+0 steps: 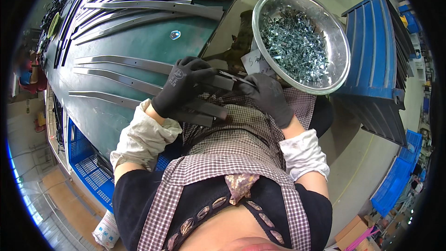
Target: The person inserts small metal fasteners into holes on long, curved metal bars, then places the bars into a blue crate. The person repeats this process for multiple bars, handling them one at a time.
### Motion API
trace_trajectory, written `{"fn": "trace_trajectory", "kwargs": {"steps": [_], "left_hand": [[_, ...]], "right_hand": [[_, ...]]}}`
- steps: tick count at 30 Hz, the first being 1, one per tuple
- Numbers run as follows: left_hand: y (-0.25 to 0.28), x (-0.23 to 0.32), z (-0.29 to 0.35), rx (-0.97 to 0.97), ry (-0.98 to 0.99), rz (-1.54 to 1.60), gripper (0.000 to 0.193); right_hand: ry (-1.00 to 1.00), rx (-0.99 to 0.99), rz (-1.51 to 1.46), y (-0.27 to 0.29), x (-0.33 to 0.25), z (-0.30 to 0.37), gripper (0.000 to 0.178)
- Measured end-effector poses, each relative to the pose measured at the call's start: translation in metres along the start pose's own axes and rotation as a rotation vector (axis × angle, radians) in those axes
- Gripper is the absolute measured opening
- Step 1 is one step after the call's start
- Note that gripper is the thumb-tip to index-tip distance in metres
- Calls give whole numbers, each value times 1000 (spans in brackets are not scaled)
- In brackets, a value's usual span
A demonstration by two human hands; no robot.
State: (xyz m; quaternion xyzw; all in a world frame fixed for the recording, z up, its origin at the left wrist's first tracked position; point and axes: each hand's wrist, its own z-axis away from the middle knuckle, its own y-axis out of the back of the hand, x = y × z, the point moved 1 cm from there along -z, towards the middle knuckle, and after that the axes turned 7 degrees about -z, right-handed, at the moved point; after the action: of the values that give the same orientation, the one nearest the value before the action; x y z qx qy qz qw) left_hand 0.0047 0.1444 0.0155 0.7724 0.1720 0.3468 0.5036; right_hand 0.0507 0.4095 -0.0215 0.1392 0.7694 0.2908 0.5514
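Observation:
My left hand, in a black glove, grips the near end of a long curved grey metal strip that lies on the green table. My right hand, also in a black glove, meets the same strip end from the right and pinches something small against it; what it is I cannot make out. Two more curved strips lie just below the held one, their ends over my checked apron.
A round steel bowl full of small shiny metal clips stands right of my hands, beside a blue plastic crate. Several more curved strips are stacked at the table's far side. A blue basket sits lower left.

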Motion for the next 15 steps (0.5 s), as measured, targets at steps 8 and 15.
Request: {"fn": "trace_trajectory", "kwargs": {"steps": [8, 15], "left_hand": [[2, 4, 2, -42, 11, -40, 44], [6, 7, 0, -62, -7, -24, 43]], "right_hand": [[7, -73, -14, 21, 3, 42, 23], [72, -103, 107, 19, -8, 27, 19]]}}
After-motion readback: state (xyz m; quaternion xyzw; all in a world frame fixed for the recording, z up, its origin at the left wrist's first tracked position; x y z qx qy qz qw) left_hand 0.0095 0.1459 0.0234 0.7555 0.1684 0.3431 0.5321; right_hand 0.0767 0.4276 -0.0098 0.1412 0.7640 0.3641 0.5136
